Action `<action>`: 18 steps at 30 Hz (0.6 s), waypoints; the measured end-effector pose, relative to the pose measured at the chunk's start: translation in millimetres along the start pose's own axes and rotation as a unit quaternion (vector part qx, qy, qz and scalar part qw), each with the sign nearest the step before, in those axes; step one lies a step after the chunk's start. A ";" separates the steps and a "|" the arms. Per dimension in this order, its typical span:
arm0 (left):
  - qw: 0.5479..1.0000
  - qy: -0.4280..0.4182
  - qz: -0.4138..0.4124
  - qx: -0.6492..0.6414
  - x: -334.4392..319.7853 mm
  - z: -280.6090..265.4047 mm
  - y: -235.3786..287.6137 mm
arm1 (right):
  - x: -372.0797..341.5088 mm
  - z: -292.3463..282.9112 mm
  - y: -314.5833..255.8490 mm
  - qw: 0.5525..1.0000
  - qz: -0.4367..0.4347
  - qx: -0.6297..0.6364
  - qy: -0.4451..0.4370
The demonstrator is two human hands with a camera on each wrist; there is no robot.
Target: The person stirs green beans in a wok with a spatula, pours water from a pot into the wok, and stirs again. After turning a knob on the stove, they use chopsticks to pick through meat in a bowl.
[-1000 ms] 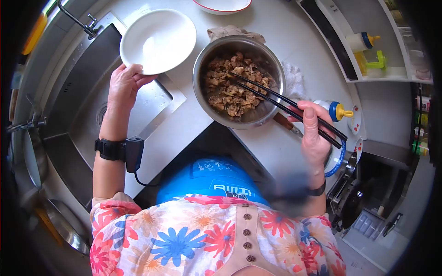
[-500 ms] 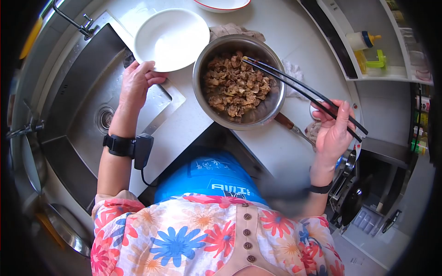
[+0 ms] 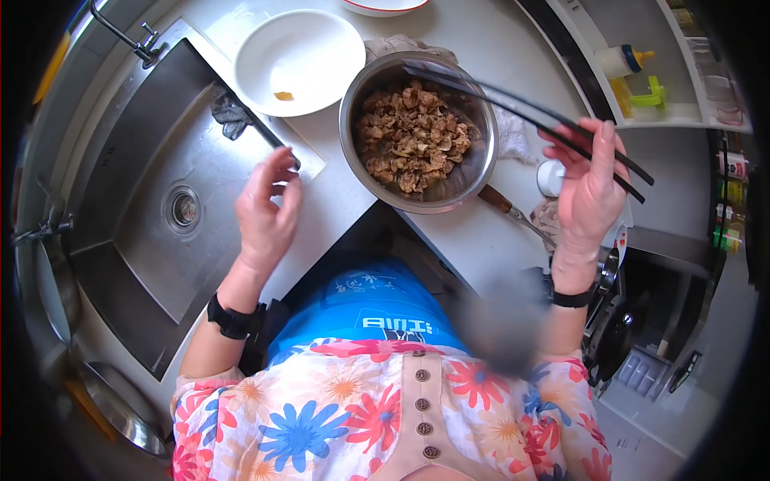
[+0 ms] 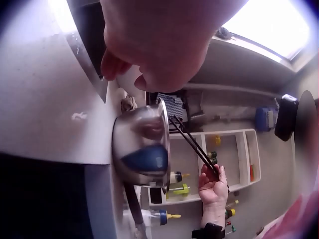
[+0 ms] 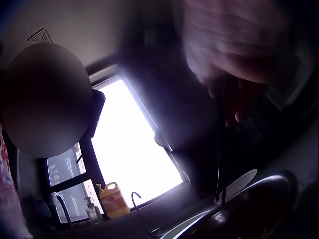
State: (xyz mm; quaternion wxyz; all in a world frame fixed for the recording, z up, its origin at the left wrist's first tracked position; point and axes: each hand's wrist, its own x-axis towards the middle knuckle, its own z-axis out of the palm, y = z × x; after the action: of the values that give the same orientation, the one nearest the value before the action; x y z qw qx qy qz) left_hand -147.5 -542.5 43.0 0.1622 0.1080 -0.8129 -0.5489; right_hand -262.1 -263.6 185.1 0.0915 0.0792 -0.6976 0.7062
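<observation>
In the head view my right hand [image 3: 589, 180] pinches black chopsticks [image 3: 529, 118], their tips over the far rim of a steel pot [image 3: 489, 148] that holds browned chopped meat [image 3: 417, 136]. My left hand [image 3: 269, 210] is empty, fingers relaxed and bent, near the sink's corner. Left of the pot, a white bowl [image 3: 301, 56] rests on the counter with a small yellowish piece [image 3: 283, 95] inside. The left wrist view shows the pot [image 4: 142, 144] from its side and the right hand [image 4: 213, 186] with the chopsticks beyond it.
A steel sink [image 3: 152, 232] with a dark cloth [image 3: 230, 117] at its edge lies to the left. Folded cloths [image 3: 405, 46] are behind the pot. A wooden handle [image 3: 495, 198] sticks out at the pot's right, near a shelf unit [image 3: 682, 112] with bottles. A red-rimmed bowl [image 3: 385, 6] stands at the back.
My left hand has let go of the white bowl and drawn back toward me. A small yellowish piece now shows in the bowl. My right hand has moved right and away from me with the chopsticks.
</observation>
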 end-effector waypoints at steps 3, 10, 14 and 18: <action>0.996 -0.062 0.040 0.053 -15.0 2.6 10.7 | -0.9 -21.8 19.2 0.991 0.015 -0.126 0.042; 0.950 -0.142 -0.170 -0.221 -2.0 16.3 34.9 | -13.4 -12.4 32.1 0.997 0.025 -0.072 -0.014; 0.939 -0.170 -0.177 -0.240 2.4 24.7 32.4 | -26.2 -24.6 2.9 0.986 0.004 -0.168 -0.015; 0.932 -0.168 -0.186 -0.263 2.6 26.2 30.1 | -34.0 -15.3 -17.1 0.991 0.005 -0.131 -0.041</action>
State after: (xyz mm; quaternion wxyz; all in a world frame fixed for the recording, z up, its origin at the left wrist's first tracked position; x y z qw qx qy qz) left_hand -159.9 -509.7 62.3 -0.0596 0.1169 -0.6201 -0.7734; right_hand -224.8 -248.8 193.3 0.0692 0.0922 -0.7873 0.6057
